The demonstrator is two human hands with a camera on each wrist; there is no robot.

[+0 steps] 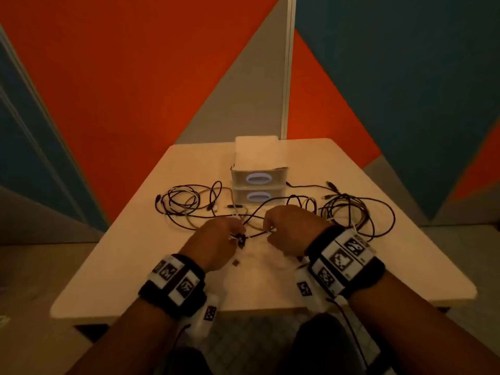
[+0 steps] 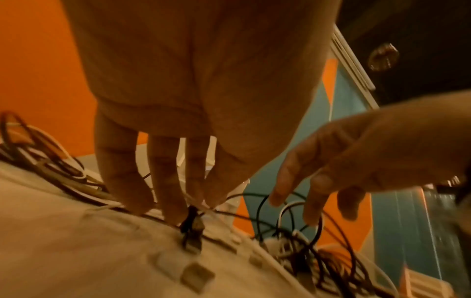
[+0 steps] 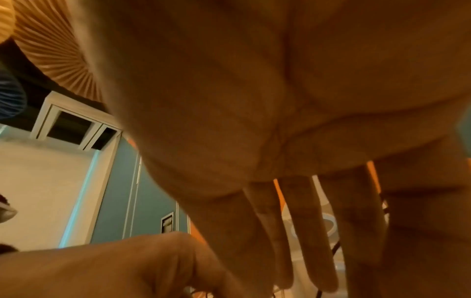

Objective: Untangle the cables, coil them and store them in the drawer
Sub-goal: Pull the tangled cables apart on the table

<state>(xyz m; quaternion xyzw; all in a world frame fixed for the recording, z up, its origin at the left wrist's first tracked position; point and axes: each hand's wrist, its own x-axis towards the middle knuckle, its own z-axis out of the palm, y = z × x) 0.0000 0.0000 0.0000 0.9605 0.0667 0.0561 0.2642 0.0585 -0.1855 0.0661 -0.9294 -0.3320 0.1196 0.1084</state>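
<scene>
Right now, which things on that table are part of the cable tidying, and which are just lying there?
Part of the job:
- tangled cables
- drawer unit, both drawers closed
- left hand and right hand, both at the tangle

Just lying about:
- small brown square on the table

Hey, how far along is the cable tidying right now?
Done: nothing stored, both drawers look closed, and no cable is neatly coiled. In hand: the left hand and right hand work at the knot of cables mid-table, the left fingertips by a dark plug. Left: loose tangles to the left and right need separating, coiling and storing.
</scene>
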